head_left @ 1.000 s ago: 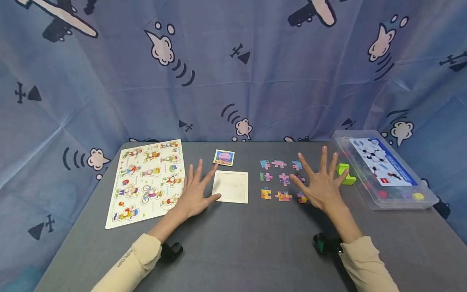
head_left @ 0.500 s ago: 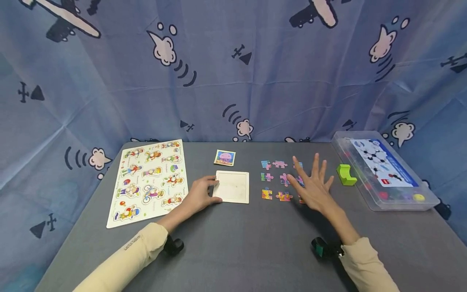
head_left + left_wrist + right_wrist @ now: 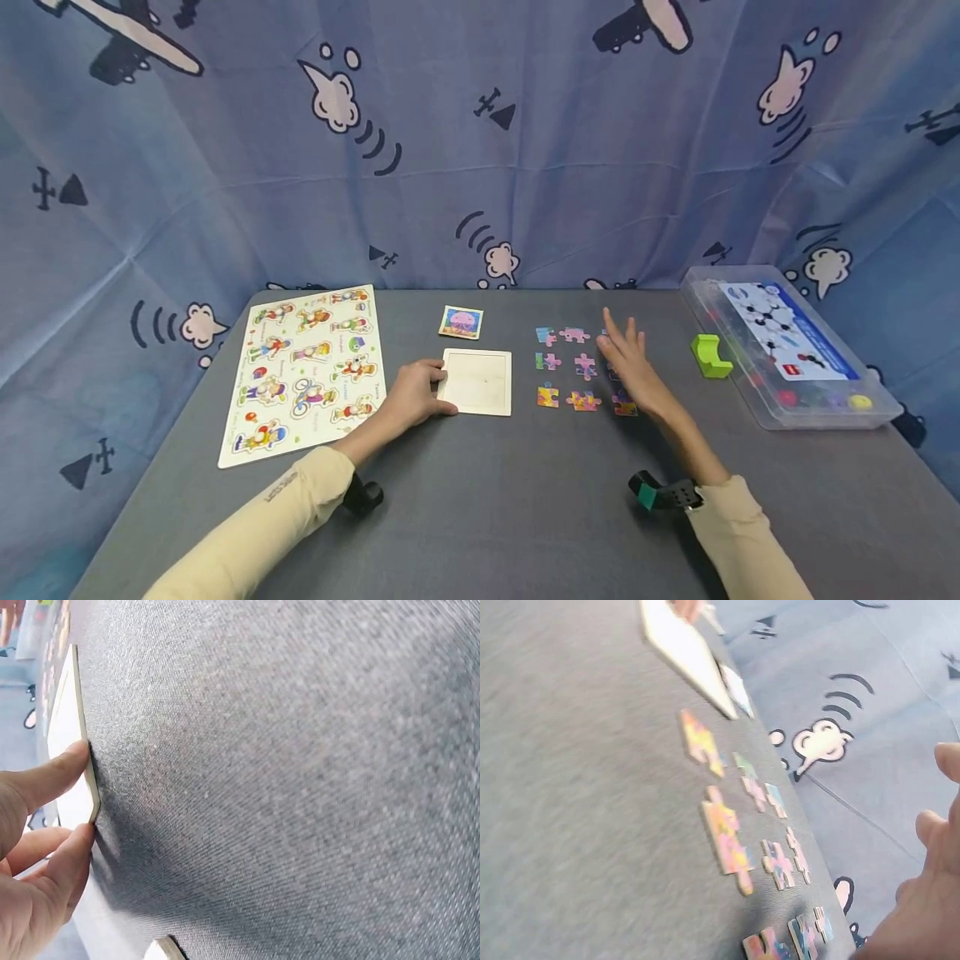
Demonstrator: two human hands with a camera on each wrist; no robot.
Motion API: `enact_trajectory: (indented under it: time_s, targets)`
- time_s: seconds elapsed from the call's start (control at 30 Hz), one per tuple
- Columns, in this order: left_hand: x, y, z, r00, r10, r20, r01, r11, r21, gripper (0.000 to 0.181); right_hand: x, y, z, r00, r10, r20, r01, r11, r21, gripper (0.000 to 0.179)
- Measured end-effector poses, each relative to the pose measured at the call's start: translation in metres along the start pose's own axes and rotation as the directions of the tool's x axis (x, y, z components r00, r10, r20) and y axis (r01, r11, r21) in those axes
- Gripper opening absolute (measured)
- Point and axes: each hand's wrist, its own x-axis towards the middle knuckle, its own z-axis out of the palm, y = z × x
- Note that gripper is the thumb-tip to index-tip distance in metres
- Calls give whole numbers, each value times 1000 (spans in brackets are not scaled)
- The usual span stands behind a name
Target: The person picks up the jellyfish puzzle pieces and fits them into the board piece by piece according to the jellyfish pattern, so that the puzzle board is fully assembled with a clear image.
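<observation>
My left hand (image 3: 411,395) grips the left side of a pale, square puzzle tray (image 3: 480,382) lying on the table. In the left wrist view its thumb presses the near edge of the tray (image 3: 69,727), and the fingers meet the edge by the corner. Rows of colourful jigsaw pieces (image 3: 583,402) lie to the right of the tray. Above the right-hand column of pieces hovers my right hand (image 3: 632,367), fingers extended and holding nothing; it partly hides some of them. The right wrist view shows these jigsaw pieces (image 3: 724,836) lying apart from one another.
A small picture card (image 3: 461,322) lies behind the tray. On the left is a large board with cartoon figures (image 3: 307,367). A green curved block (image 3: 710,357) and a clear plastic box (image 3: 795,350) stand on the right. A patterned curtain (image 3: 480,167) hangs behind the table.
My left hand has come down from spread fingers to grip the tray's left side. My right hand has shifted left over the pieces and turned, its fingers closer together. The tray looks unmoved.
</observation>
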Motion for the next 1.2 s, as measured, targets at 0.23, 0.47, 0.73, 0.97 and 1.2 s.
enact_trajectory:
  time_s: [0.23,0.47,0.73,0.97,1.2]
  targets:
    - [3,-4,1,998,36,43,-37,998,45,47,12,4,-8,1000,-8,-9,10,963,269,63]
    - [9,-4,-5,996,57,68,-65,990,121,31,29,14,-5,998,-59,9,51,926,374,57]
    - [11,-2,-9,991,89,96,-101,985,138,54,52,30,-3,987,-162,15,147,928,343,50]
    - [14,-4,-7,989,115,93,-127,983,130,58,70,38,-8,980,-188,62,155,926,345,46]
    - [11,-6,-4,994,80,78,-87,992,92,57,83,36,-5,979,-165,119,112,927,359,45]
